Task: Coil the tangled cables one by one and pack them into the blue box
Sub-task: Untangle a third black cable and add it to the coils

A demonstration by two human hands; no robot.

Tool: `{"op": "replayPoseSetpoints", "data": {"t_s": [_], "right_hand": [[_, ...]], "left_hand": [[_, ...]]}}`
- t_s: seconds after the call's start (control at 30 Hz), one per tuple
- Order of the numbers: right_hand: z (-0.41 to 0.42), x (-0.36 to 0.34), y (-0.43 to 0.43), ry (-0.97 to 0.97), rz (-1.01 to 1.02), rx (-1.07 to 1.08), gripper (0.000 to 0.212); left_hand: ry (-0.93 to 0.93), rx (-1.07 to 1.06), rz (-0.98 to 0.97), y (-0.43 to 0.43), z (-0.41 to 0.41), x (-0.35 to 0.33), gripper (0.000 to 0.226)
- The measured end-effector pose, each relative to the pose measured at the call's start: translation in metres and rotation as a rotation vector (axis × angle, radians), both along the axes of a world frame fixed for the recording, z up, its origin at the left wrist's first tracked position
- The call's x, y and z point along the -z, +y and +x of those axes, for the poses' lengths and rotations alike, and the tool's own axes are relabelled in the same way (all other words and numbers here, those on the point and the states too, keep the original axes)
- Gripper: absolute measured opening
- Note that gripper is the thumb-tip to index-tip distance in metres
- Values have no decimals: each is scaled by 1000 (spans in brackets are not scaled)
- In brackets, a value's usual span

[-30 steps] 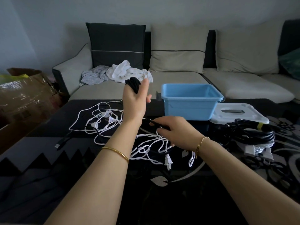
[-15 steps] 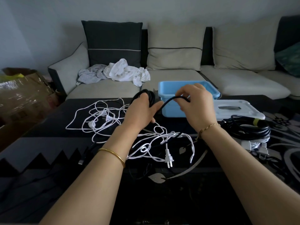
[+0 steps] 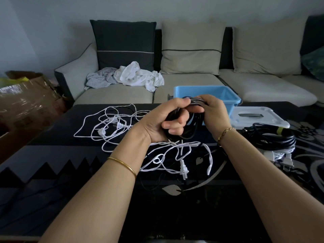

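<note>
Both hands meet above the dark glass table point(image 3: 70, 172). The left hand point(image 3: 168, 123) has its fingers curled round a bundled thin black cable point(image 3: 193, 125). The right hand point(image 3: 213, 113) grips the same bundle from above, just in front of the open blue plastic box point(image 3: 206, 91). Tangled white cables point(image 3: 122, 127) lie on the table beneath the hands. A coiled thick black cable point(image 3: 273, 137) rests to the right, near a white plastic lid point(image 3: 254, 118).
</note>
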State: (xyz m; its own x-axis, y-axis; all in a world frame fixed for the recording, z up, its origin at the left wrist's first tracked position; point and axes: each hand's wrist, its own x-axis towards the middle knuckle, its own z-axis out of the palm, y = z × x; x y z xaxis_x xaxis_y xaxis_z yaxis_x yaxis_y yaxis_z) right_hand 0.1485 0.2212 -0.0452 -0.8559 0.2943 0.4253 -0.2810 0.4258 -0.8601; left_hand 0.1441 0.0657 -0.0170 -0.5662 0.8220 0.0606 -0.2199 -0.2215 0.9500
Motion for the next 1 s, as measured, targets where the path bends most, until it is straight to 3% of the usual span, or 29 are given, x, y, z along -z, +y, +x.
{"op": "replayPoseSetpoints", "data": {"t_s": [0.17, 0.27, 0.33, 0.4, 0.53, 0.67, 0.7, 0.87, 1.0], "right_hand": [[6, 27, -20, -173, -27, -132, 20], [15, 31, -32, -304, 194, -195, 13], [21, 28, -37, -369, 287, -274, 13], [25, 24, -40, -428, 362, -368, 10], [34, 14, -40, -475, 409, -508, 11], [39, 1, -35, -408, 482, -446, 13], [39, -1, -33, -376, 491, -394, 13], [31, -12, -23, -212, 325, -206, 21], [31, -20, -8, -157, 154, -196, 17]], "left_hand": [[-279, -72, 351, 1, -6, -12, 37], [-270, -303, 419, 2, -12, -12, 38], [-173, -457, 389, 3, -13, -8, 25], [-33, -563, 330, 4, -14, -5, 12], [187, -723, 212, 0, -22, 4, 10], [477, -922, -44, -10, -31, 21, 7], [549, -928, -113, -11, -33, 25, 2], [823, -873, -459, -11, -40, 32, 25], [854, -682, -653, -17, -45, 34, 29]]}}
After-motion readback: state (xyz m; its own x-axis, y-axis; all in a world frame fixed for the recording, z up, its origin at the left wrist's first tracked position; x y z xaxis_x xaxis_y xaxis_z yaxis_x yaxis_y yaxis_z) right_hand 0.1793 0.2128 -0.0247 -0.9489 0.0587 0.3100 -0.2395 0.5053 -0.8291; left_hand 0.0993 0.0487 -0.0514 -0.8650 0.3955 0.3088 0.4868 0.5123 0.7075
